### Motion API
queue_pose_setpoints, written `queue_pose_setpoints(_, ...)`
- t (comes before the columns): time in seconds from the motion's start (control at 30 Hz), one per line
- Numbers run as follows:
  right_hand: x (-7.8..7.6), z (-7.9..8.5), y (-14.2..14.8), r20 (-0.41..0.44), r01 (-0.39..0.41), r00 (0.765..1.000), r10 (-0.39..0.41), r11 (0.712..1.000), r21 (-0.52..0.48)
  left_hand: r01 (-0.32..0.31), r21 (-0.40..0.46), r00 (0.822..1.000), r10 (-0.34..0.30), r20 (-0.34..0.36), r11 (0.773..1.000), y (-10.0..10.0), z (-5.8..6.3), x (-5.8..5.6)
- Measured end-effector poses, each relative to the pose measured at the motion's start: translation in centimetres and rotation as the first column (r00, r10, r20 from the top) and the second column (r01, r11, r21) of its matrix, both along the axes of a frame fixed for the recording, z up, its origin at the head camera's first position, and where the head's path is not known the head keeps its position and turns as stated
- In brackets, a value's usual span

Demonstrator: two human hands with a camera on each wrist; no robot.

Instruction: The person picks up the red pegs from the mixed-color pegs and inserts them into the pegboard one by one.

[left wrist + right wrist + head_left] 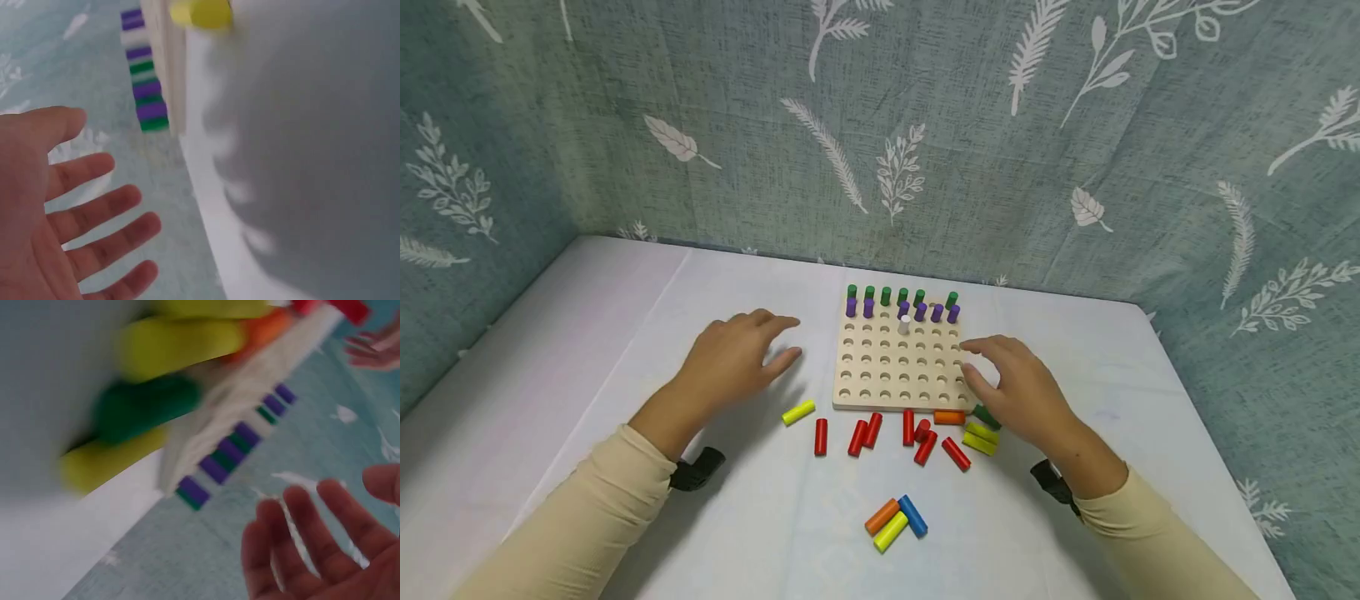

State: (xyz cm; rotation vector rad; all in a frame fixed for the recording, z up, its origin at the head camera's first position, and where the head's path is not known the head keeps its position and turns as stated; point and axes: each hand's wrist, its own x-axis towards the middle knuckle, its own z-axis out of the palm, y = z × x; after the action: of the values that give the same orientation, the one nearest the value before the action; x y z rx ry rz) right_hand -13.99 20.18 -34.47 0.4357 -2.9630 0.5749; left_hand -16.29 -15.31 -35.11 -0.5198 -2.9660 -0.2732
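Note:
A wooden pegboard (895, 360) lies on the white cloth, its front rows of holes bare. Green pegs (886, 296) stand along its back row and purple pegs (921, 312) in the row before them, each row with one gap. One white peg (904, 325) stands just in front of the purple ones. Left of the board hovers my left hand (733, 357), fingers spread and holding nothing. My right hand (1022, 387) is over the board's right edge, also holding nothing, its fingers slightly bent. Below it lie a loose green peg (987, 417) and yellow pegs (979, 444).
Several red pegs (857, 437) and an orange peg (949, 417) lie along the board's front edge. A yellow peg (798, 412) is near the left hand. Closer to me, a blue peg (913, 516) lies beside an orange and a yellow one. Patterned fabric (880, 125) hangs behind.

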Motion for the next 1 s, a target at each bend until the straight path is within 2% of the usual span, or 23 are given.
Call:
queue_pose_setpoints(0.17, 0.8, 0.0, -1.4, -0.056, -0.103, 0.994, 0.097, 0.986, -0.129, 0.051, 0.031, 0.998, -0.052, 0.021, 0.998, 2.1, -0.8, 0.2)
queue_pose_setpoints(0.3, 1.5, -0.3, -2.1, -0.064, -0.169, 0.985, 0.160, 0.969, -0.178, 0.090, 0.053, 0.994, -0.093, 0.058, 0.995, 2.9, -1.6, 0.4)
queue_pose_setpoints(0.6, 2.4, -1.2, -2.5, 0.023, -0.244, 0.969, 0.248, 0.963, -0.114, 0.179, 0.063, 0.975, -0.186, 0.124, 0.982, 3.0, -3.0, 0.8)
queue_pose_setpoints(0.83, 2.4, -1.5, -2.5, 0.048, -0.330, 0.941, 0.334, 0.941, -0.079, 0.163, 0.059, 0.968, -0.171, 0.182, 0.985, 2.9, -3.0, 0.8)
queue_pose_setpoints(1.0, 2.5, -1.8, -2.7, 0.070, -0.344, 0.936, 0.345, 0.939, -0.030, 0.169, 0.059, 0.967, -0.177, 0.185, 0.984, 2.9, -3.1, 1.0)
